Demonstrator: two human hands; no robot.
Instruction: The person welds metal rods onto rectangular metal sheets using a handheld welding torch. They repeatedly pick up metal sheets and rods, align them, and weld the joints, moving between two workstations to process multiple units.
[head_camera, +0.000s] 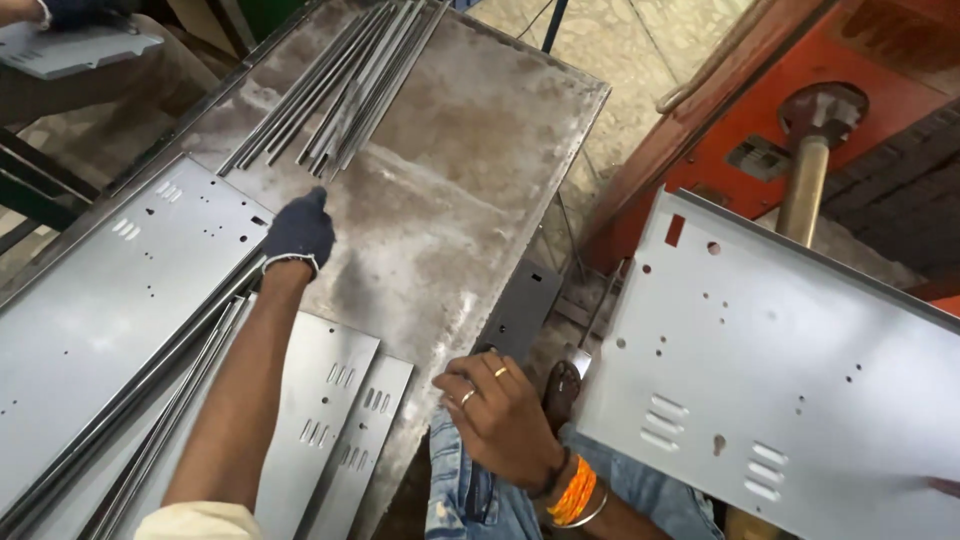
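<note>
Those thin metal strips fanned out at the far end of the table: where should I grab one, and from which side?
Probably at the near tips of the metal strips, coming from the near side where the gloved left hand already reaches. The ends splay apart there, so one can be pinched singly; farther up they bunch and overlap on the steel table.

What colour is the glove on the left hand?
Dark navy blue glove, seen best in the head view.

1. We see the large punched sheet (790, 370) cut off by the right and bottom edges.
2. The gloved left hand (300, 232) hides its fingertips from us; we cannot tell whether it touches the rods (345, 90).
3. The rods run out past the top edge.
4. The right hand (500, 415) covers its own palm.
</note>
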